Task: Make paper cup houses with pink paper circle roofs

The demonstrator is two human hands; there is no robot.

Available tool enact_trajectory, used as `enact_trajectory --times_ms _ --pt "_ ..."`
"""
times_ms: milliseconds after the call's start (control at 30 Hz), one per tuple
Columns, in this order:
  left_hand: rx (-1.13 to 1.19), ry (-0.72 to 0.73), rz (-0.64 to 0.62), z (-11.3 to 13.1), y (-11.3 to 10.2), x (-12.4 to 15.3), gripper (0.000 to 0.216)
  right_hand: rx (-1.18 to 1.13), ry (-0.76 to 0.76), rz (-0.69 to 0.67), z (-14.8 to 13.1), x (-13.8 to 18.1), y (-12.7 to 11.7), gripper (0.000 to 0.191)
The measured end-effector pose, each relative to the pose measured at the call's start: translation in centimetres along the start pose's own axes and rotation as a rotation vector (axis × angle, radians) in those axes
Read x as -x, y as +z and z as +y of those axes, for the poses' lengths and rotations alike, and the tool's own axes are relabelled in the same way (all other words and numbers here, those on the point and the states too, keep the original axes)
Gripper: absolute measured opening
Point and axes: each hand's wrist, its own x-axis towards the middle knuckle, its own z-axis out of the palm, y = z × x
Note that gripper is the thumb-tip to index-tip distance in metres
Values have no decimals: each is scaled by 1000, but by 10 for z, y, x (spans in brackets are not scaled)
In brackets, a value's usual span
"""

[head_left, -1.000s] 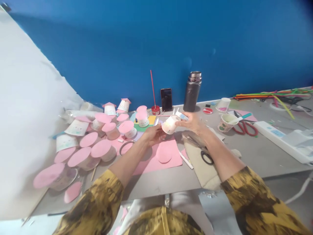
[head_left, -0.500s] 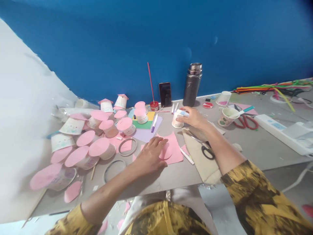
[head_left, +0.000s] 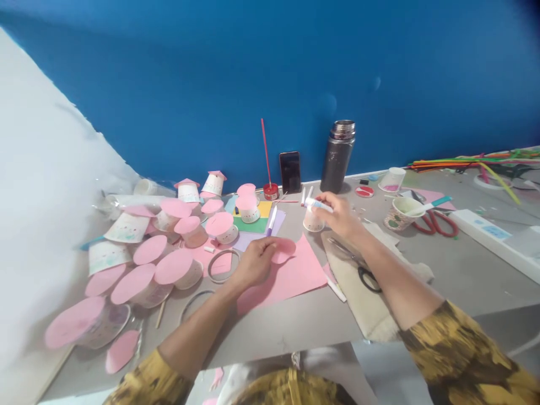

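Note:
My left hand (head_left: 255,261) pinches a pink paper circle (head_left: 284,251) by its left edge, a little above a sheet of pink paper (head_left: 291,281). In my right hand (head_left: 340,214) is a small white tube with a blue label (head_left: 317,205), gripped by thumb and fingers. The tube is held over an upside-down paper cup (head_left: 313,221) standing on the table. Whether my right fingers touch the cup I cannot tell. A white marker (head_left: 336,289) lies beside the pink sheet, and black-handled scissors (head_left: 368,278) rest on a beige cloth (head_left: 352,284) under my right forearm.
Several cups topped with pink paper (head_left: 172,269) crowd the left side. A phone (head_left: 289,171) and a dark flask (head_left: 338,157) stand against the blue wall. At right are a patterned cup (head_left: 395,216), red-handled scissors (head_left: 442,224) and a white power strip (head_left: 485,230).
My left hand has picked up the pink circle from the pink sheet and now holds it raised. My right hand has lifted the tube slightly off the cup. The view has shifted a little.

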Motion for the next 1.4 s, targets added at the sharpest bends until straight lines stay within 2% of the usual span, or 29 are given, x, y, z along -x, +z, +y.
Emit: enact_trajectory --times_ms 67,167,333,433,633,767,867,1067,1267,1400 --pt "233 -106 34 -5 -3 -8 14 -9 -51 -106 -12 9 6 30" --pt "459 -174 46 -10 -7 -15 12 64 -103 -224 -28 23 14 26" --pt "667 -194 36 -11 -9 -15 22 197 -185 -284 -43 43 29 21" --pt "719 -190 -10 -10 -5 -12 28 290 -299 -254 -45 52 39 18" --pt "655 -134 -164 -8 7 -5 30 393 -509 -195 -36 58 55 15" --pt "519 -94 -105 -5 10 2 12 461 -613 -156 -33 60 60 13" --pt "408 -47 -39 -3 12 7 11 546 -684 -99 -35 61 60 12" --pt "353 2 1 -1 15 10 13 635 -621 -21 -32 61 62 18" --pt "297 35 32 -9 13 8 12 515 -596 -63 -28 62 65 21" --pt "283 66 8 -11 14 8 17 502 -555 -66 -29 60 64 24"
